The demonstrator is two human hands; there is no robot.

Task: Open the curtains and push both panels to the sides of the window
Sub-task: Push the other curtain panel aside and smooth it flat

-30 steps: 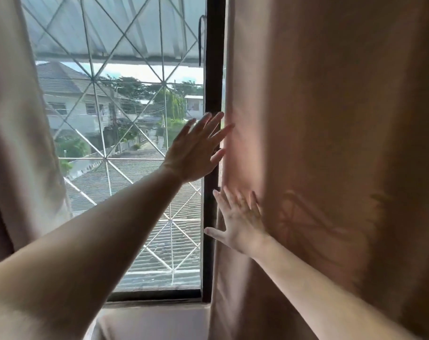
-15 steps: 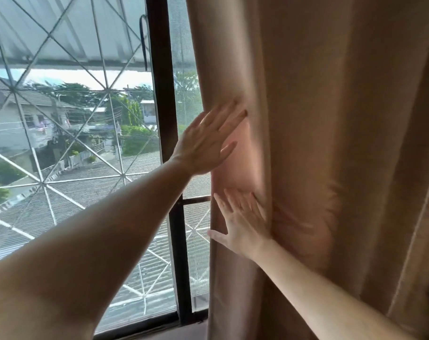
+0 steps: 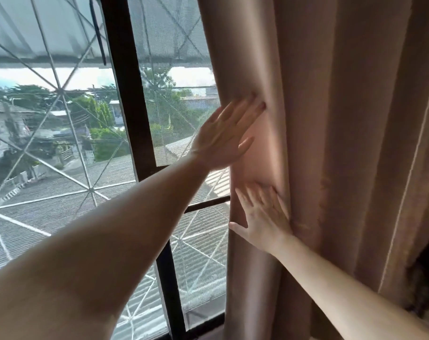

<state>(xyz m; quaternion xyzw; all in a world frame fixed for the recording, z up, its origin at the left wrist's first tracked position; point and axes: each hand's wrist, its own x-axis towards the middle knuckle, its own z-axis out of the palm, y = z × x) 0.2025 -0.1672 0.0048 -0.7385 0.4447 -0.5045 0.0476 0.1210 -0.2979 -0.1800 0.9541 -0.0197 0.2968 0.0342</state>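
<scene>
The right curtain panel (image 3: 336, 133) is tan-pink fabric, gathered in deep folds over the right half of the view. My left hand (image 3: 227, 133) lies flat with fingers spread against the panel's left edge, at mid height. Below it, my right hand (image 3: 262, 214) presses flat on the same edge, fingers pointing up. Neither hand grips the cloth. The window (image 3: 61, 123) shows at the left, uncovered. The left curtain panel is out of view.
A black window frame post (image 3: 132, 114) runs down the middle, with a mesh screen pane (image 3: 169, 69) to its right. A white diamond grille (image 3: 61, 94) sits outside the glass. A dark gap (image 3: 426, 273) opens at the lower right beside the curtain.
Both hands have pushed the right panel's edge further right, past the black frame post, baring the screened pane. The panel has bunched into folds. My view has swung right and the left panel has left it.
</scene>
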